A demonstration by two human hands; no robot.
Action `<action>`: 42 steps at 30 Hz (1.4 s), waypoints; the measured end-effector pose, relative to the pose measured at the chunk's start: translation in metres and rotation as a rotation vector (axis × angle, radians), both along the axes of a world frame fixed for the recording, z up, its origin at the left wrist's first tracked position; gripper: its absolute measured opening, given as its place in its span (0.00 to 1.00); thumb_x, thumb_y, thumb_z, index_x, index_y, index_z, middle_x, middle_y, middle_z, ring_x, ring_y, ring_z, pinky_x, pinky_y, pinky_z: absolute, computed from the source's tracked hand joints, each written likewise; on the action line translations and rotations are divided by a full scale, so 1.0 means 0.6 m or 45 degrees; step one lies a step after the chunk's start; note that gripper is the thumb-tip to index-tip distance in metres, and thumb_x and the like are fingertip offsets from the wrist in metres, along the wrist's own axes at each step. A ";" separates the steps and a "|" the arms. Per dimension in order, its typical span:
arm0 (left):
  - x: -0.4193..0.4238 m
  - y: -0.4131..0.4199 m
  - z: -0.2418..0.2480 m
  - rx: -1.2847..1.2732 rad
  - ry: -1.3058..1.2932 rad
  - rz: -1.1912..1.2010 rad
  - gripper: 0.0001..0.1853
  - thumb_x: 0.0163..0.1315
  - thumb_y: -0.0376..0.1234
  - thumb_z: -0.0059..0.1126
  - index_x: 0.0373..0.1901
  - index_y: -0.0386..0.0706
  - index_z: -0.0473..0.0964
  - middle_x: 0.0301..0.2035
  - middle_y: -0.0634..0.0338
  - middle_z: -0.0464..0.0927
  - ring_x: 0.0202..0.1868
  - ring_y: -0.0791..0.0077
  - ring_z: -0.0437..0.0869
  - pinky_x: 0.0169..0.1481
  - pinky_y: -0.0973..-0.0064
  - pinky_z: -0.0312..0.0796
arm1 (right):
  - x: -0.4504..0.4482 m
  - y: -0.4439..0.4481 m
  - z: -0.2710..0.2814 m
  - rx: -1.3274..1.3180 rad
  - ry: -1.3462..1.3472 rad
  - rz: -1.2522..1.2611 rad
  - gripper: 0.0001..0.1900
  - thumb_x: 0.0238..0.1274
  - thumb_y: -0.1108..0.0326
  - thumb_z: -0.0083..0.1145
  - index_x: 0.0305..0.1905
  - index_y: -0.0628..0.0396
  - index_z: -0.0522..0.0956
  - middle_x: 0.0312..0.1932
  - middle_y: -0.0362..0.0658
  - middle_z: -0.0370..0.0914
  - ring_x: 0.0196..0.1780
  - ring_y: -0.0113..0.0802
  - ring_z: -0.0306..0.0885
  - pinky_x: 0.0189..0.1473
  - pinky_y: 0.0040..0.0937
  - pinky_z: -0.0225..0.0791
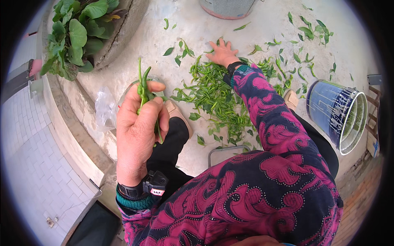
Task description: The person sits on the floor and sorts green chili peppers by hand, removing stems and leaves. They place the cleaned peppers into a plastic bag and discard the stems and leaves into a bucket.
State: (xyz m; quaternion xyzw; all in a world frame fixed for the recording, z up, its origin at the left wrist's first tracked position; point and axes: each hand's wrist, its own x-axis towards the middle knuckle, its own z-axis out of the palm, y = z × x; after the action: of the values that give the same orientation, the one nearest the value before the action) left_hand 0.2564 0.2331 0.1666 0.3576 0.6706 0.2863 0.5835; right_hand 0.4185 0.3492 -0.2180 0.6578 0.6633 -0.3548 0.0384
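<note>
My left hand (pixel 140 120) is raised in front of me, its fingers closed around a few green chili peppers (pixel 144 86) whose tips stick up past the thumb. Farther out, my right hand (pixel 222 53) reaches to the far edge of a heap of green chilies (pixel 220 98) mixed with leaves on the concrete ground. Its fingers are spread, palm down, and a chili and a leaf show beside the fingertips. Whether anything lies under that palm is hidden. Behind my left hand is a partly hidden clear container (pixel 135 81).
A clear plastic bag (pixel 105 107) lies left of my left hand. To the right a blue-and-white bucket (pixel 334 113) stands open. A metal bucket (pixel 227 8) is at the top. A leafy plant (pixel 75 37) grows behind a concrete border. Loose chilies and leaves (pixel 314 30) are scattered at upper right.
</note>
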 end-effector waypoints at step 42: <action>0.072 0.014 -0.021 -0.068 0.016 -0.009 0.05 0.52 0.24 0.45 0.31 0.36 0.70 0.16 0.60 0.69 0.15 0.78 0.66 0.22 0.82 0.58 | 0.601 -0.137 -0.078 0.482 -0.484 -1.207 0.25 0.55 0.53 0.51 0.55 0.57 0.75 0.55 0.63 0.68 0.61 0.63 0.65 0.63 0.53 0.60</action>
State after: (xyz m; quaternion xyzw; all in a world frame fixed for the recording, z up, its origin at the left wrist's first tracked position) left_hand 0.2994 0.2416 0.1540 0.3461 0.6803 0.2638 0.5898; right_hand 0.7793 0.2670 -0.2651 0.9328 0.3276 -0.0824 -0.1257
